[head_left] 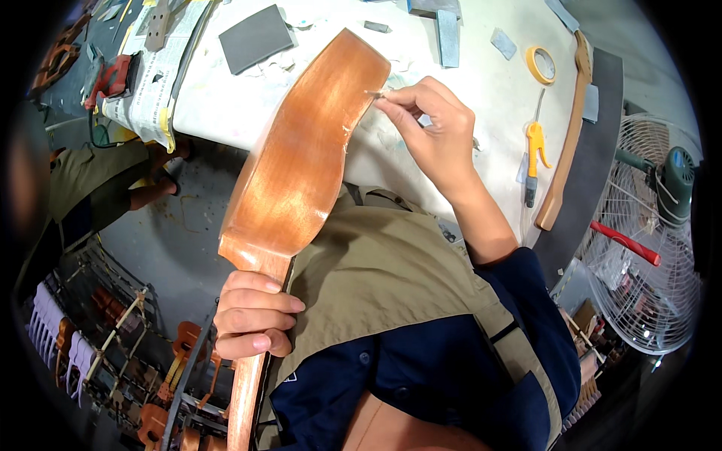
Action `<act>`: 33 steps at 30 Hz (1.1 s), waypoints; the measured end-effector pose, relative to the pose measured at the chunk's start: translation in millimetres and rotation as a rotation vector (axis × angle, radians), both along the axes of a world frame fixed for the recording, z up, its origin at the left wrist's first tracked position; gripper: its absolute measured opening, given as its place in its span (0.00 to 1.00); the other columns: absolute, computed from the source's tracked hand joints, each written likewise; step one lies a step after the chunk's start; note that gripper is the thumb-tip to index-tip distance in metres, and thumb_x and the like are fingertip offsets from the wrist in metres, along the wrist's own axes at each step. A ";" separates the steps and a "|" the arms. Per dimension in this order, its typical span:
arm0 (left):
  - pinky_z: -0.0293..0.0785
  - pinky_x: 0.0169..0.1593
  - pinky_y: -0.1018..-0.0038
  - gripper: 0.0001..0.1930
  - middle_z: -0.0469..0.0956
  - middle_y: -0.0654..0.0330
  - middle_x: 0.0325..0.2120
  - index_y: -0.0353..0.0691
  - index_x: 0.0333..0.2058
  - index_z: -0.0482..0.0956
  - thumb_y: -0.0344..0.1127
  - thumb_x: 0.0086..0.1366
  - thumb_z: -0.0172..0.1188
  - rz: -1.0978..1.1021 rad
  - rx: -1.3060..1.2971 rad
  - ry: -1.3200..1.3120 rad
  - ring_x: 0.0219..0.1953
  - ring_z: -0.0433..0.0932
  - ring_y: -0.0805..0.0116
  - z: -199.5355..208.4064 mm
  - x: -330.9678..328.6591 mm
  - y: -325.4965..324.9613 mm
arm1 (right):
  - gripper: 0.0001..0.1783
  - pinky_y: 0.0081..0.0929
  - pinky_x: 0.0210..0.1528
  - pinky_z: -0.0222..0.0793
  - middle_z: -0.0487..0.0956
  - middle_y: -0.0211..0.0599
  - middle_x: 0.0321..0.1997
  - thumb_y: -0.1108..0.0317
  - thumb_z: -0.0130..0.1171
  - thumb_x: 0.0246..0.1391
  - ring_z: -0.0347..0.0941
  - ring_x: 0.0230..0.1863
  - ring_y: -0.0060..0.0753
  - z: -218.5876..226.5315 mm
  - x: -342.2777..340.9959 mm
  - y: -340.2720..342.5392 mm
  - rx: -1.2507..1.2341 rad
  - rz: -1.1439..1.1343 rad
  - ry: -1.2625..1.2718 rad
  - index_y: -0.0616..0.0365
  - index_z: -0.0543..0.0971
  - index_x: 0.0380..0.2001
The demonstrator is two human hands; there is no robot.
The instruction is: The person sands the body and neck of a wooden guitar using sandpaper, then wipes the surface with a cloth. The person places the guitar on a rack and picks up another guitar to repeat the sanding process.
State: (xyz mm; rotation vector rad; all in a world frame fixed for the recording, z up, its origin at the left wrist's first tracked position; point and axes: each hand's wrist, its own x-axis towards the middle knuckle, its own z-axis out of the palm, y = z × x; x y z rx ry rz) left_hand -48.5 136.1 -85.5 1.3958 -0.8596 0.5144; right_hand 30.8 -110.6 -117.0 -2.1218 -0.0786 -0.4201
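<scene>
A glossy brown ukulele [297, 158] is tilted across my front, its side turned up and its far end over the white table. My left hand [254, 314] wraps round its neck, just below where the body begins. At the far right edge of the body, my right hand [432, 124] pinches a small, thin piece between thumb and fingertip. That piece is too small to name; its tip touches or nearly touches the ukulele's edge. Small pale flecks show along the edge near the waist.
On the white table [481, 98] lie a dark square pad [256, 37], a blue-grey block [447, 37], yellow tape [541, 65], a yellow air blow gun [535, 146] and a wooden neck [568, 143]. A caged fan [647, 240] stands right. Another person [94, 180] is at left, above racked ukuleles [184, 342].
</scene>
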 end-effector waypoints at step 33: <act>0.71 0.37 0.73 0.10 0.73 0.66 0.20 0.44 0.36 0.63 0.28 0.58 0.55 -0.025 0.029 0.024 0.25 0.77 0.70 1.9 0.1 0.9 | 0.07 0.29 0.23 0.63 0.69 0.35 0.21 0.74 0.62 0.40 0.67 0.22 0.36 8.6 -18.5 7.8 -0.184 0.088 -0.034 0.59 0.78 0.27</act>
